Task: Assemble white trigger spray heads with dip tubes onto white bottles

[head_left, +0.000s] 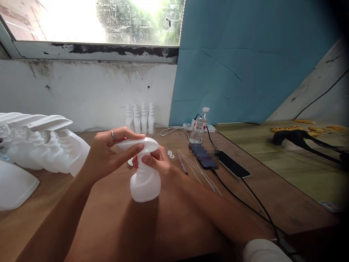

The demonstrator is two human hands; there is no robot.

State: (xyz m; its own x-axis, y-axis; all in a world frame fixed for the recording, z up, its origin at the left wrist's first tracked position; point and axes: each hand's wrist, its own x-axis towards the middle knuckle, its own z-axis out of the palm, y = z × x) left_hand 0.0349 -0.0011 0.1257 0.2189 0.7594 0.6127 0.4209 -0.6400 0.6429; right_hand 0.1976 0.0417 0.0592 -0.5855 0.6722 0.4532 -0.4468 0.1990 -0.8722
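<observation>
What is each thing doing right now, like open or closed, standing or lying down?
White plastic spray bottle: upright, trigger top on, gripped by left hand and right hand.
Clear plastic water bottle: standing, white cap on.
Black smartphone: lying flat, screen dark.
Four small white bottles: standing by wall.
Thin white tubes: lying loose.

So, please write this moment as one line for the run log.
left hand: grips spray head | right hand: holds spray bottle neck | bottle upright

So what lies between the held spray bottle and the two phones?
Head view: past the spray bottle, two small white rings, a thin pen-like tool and a spread of thin white tubes lie on the table.
</observation>
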